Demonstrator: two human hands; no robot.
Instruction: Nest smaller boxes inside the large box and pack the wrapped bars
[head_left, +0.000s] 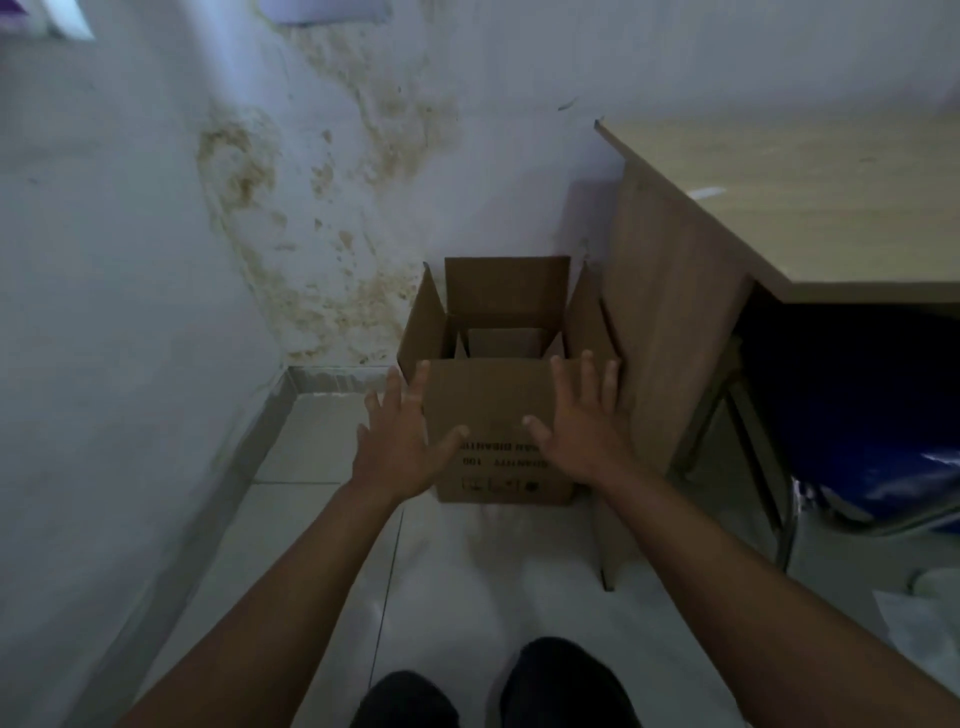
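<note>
Open cardboard box (498, 415) sits on the pale tiled floor (322, 519), in the corner where the stained wall (311, 182) meets the side panel of a wooden desk (779, 208). Its right side is just beside the desk panel. All four top flaps stand up or splay outward; inside looks dark, contents can't be made out. Near face carries upside-down black print, too blurred to read fully.

Left hand (400, 441) is at the box's near-left corner, fingers spread and straight, thumb lying across the front face; not gripping anything. Right hand (582, 431) is at the near-right corner, fingers also splayed, thumb on the front face near the print, fingertips reaching up around the top edge. Whether the palms actually press the cardboard or hover just off it, can't tell.

Both bare forearms reach in from the bottom of the view. Dark shoes (493, 691) at bottom centre. Blue chair (883, 467) tucked under the desk at right.
</note>
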